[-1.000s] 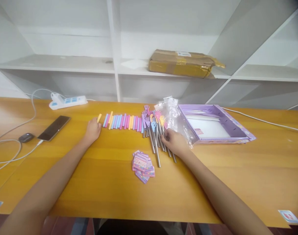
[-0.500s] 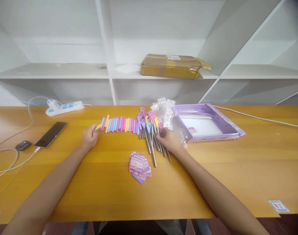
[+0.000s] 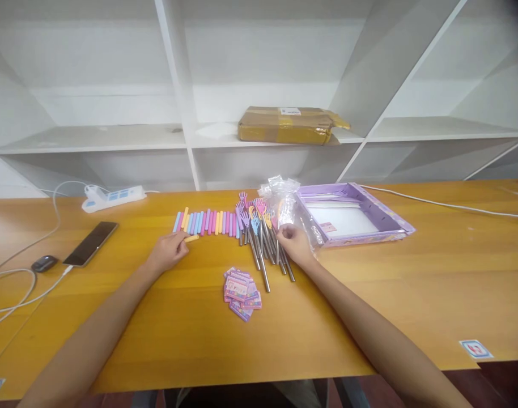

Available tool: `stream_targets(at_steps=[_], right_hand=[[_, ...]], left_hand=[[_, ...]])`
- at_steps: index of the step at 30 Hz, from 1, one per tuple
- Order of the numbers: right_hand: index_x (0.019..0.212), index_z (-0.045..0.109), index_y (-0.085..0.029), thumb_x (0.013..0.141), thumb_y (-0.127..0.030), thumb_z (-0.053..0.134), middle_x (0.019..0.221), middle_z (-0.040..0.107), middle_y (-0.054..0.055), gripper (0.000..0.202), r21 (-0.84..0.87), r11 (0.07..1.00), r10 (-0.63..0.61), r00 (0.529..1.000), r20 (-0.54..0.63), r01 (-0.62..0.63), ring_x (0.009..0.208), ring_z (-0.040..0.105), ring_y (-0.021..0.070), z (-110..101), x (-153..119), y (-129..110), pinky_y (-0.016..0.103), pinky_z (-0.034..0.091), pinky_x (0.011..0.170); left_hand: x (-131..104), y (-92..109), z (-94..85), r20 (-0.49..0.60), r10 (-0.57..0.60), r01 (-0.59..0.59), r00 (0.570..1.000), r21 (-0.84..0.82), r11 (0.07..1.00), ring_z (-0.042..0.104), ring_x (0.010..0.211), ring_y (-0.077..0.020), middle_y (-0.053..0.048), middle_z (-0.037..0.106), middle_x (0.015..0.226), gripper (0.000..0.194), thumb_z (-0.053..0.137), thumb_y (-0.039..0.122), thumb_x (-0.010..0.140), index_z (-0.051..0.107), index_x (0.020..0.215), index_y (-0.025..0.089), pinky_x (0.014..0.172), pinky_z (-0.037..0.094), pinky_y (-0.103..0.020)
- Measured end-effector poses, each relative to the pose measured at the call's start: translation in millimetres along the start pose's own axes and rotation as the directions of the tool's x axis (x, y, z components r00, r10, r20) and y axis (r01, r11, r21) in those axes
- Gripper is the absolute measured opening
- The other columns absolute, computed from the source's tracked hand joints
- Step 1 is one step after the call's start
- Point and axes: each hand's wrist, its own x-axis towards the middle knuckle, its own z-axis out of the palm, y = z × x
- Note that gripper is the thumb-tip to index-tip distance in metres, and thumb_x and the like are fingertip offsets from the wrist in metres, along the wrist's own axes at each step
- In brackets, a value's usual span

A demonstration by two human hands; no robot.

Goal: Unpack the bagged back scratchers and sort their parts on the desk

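Observation:
My left hand (image 3: pixel 169 249) is closed around a short yellow handle tube (image 3: pixel 191 238), whose end sticks out to the right. Just beyond it lies a row of pink, blue, purple and yellow handle tubes (image 3: pixel 206 222). My right hand (image 3: pixel 293 242) pinches a back scratcher (image 3: pixel 277 249) by its metal rod, raised upright at the right side of the pile. Several more back scratchers (image 3: pixel 261 255), with colourful hand-shaped heads and bare metal rods, lie heaped to its left. A stack of small purple and pink cards (image 3: pixel 241 293) sits nearer to me.
Behind my right hand are clear plastic bags (image 3: pixel 288 209) and an open purple box (image 3: pixel 397 229). A phone (image 3: pixel 91 243), a black mouse-like object (image 3: pixel 43 263), cables and a power strip (image 3: pixel 113 198) occupy the left. A cardboard box (image 3: pixel 284 126) rests on the shelf.
My left hand has moved right and nearer with the yellow handle tube. My right hand has lifted one back scratcher upright out of the pile. The view has shifted slightly.

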Motion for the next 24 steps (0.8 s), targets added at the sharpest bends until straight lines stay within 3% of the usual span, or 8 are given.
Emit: stream_targets(at_steps=[3, 5, 9, 12, 15, 18, 21, 24], right_hand=[[0.079, 0.053, -0.025, 0.087, -0.047, 0.058, 0.063, 0.047, -0.005, 0.024, 0.118, 0.992, -0.035, 0.999, -0.031, 0.038, 0.06, 0.046, 0.0153, -7.2, -3.4, -7.8, 0.027, 0.038, 0.059], [0.08, 0.052, -0.025, 0.089, -0.049, 0.063, 0.065, 0.046, -0.005, 0.027, 0.221, 0.968, -0.098, 0.991, -0.086, 0.115, 0.061, 0.045, 0.0147, -12.5, -6.5, -16.5, 0.026, 0.038, 0.057], [0.081, 0.053, -0.025, 0.091, -0.055, 0.073, 0.064, 0.046, -0.006, 0.037, 0.394, 0.89, -0.208, 0.974, -0.095, 0.228, 0.056, 0.041, 0.0125, -19.9, -19.0, -43.0, 0.025, 0.035, 0.051], [0.088, 0.056, -0.026, 0.095, -0.062, 0.071, 0.059, 0.047, -0.008, 0.04, 0.532, 0.836, -0.191, 0.98, 0.056, 0.132, 0.041, 0.036, 0.0095, -15.5, -37.4, -65.6, 0.024, 0.027, 0.04], [0.091, 0.055, -0.026, 0.098, -0.055, 0.071, 0.062, 0.056, -0.008, 0.034, 0.641, 0.766, -0.078, 0.983, 0.167, -0.048, 0.033, 0.034, 0.0067, -0.7, -60.4, -81.4, 0.022, 0.02, 0.034], [0.088, 0.05, -0.026, 0.099, -0.044, 0.068, 0.061, 0.058, -0.009, 0.028, 0.75, 0.58, 0.057, 0.934, 0.354, -0.32, 0.03, 0.029, 0.0054, 15.4, -79.5, -83.5, 0.021, 0.016, 0.033], [0.087, 0.051, -0.025, 0.099, -0.041, 0.066, 0.056, 0.056, -0.01, 0.025, 0.768, 0.423, 0.101, 0.867, 0.487, -0.481, 0.029, 0.025, 0.0051, 20.7, -87.8, -74.5, 0.021, 0.018, 0.034], [0.093, 0.062, -0.024, 0.097, -0.047, 0.069, 0.062, 0.065, -0.006, 0.025, 0.741, 0.463, 0.08, 0.855, 0.512, -0.487, 0.031, 0.033, 0.0061, 14.8, -86.4, -65.0, 0.022, 0.025, 0.037]], left_hand=[[-6.5, 44.4, -1.1, 0.161, -0.136, 0.15, 0.977, -0.078, 0.986, 0.062, 0.065, -0.0208, -0.001, 0.068, 0.079, 0.028, 0.044, 0.033, 0.102, 0.063, 0.12, 0.022, 0.064, 0.044, -0.031], [-15.9, 75.0, 1.2, 0.274, -0.15, 0.204, 0.95, -0.183, 0.962, 0.062, 0.065, -0.0204, -0.001, 0.067, 0.08, 0.029, 0.04, 0.038, 0.108, 0.06, 0.123, 0.022, 0.063, 0.043, -0.031], [-37.2, 109.6, 8.1, 0.318, -0.12, 0.232, 0.94, -0.342, 0.911, 0.067, 0.078, -0.0218, -0.004, 0.071, 0.093, 0.029, 0.038, 0.041, 0.112, 0.057, 0.125, 0.022, 0.072, 0.049, -0.033], [-45.6, 107.6, 10.1, 0.28, -0.075, 0.181, 0.957, -0.377, 0.908, 0.068, 0.088, -0.0221, -0.008, 0.071, 0.108, 0.029, 0.039, 0.039, 0.113, 0.058, 0.128, 0.022, 0.079, 0.052, -0.035], [-46.7, 96.1, 8.2, 0.225, -0.003, 0.094, 0.974, -0.395, 0.914, 0.067, 0.098, -0.0223, -0.01, 0.068, 0.118, 0.029, 0.04, 0.035, 0.113, 0.059, 0.13, 0.021, 0.089, 0.053, -0.037], [-44.1, 84.8, 7.3, 0.191, 0.026, 0.059, 0.981, -0.429, 0.901, 0.066, 0.109, -0.0223, -0.01, 0.066, 0.12, 0.029, 0.041, 0.034, 0.114, 0.061, 0.131, 0.022, 0.098, 0.053, -0.037], [-41.8, 75.1, 9.6, 0.188, 0.013, 0.079, 0.982, -0.473, 0.878, 0.066, 0.096, -0.019, -0.007, 0.066, 0.114, 0.03, 0.042, 0.035, 0.114, 0.064, 0.13, 0.023, 0.091, 0.055, -0.034], [-42.9, 70.3, 11.9, 0.186, -0.013, 0.108, 0.983, -0.51, 0.853, 0.063, 0.08, -0.0152, -0.005, 0.064, 0.109, 0.031, 0.042, 0.037, 0.115, 0.065, 0.132, 0.025, 0.081, 0.055, -0.031]])
